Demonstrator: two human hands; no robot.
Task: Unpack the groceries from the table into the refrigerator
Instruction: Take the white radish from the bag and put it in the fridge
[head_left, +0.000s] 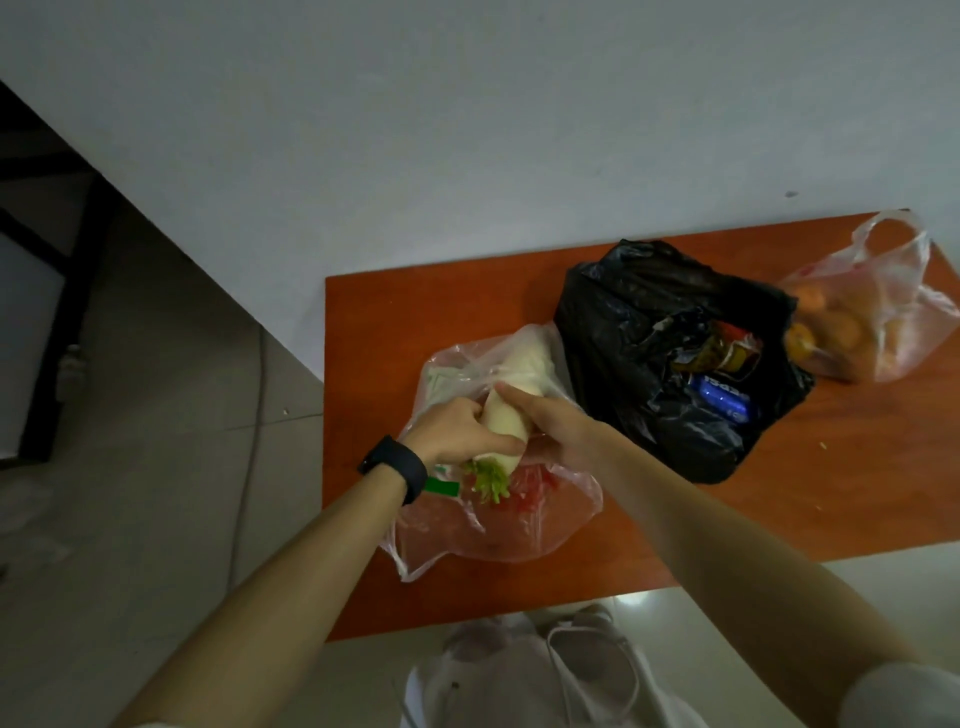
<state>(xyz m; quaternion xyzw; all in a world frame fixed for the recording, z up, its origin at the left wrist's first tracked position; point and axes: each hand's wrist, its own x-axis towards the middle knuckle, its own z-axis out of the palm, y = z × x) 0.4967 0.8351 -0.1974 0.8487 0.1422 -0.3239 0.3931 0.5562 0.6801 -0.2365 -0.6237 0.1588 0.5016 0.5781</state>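
A clear plastic bag (524, 530) lies at the near left of the reddish wooden table (779, 499). A white radish (506, 421) with green leaf stubs pokes out of it. My left hand (457, 431), a dark band on its wrist, grips the radish from the left. My right hand (550, 421) holds it from the right, over the bag's mouth. A second white radish (527, 361) and something red (535, 493) lie inside the bag. The refrigerator is out of view.
A black bag (623, 332) with packets and a blue pack (722, 402) stands just right of my hands. A clear bag of orange fruit (852, 322) sits at the far right. A white wall runs behind the table; tiled floor lies to the left.
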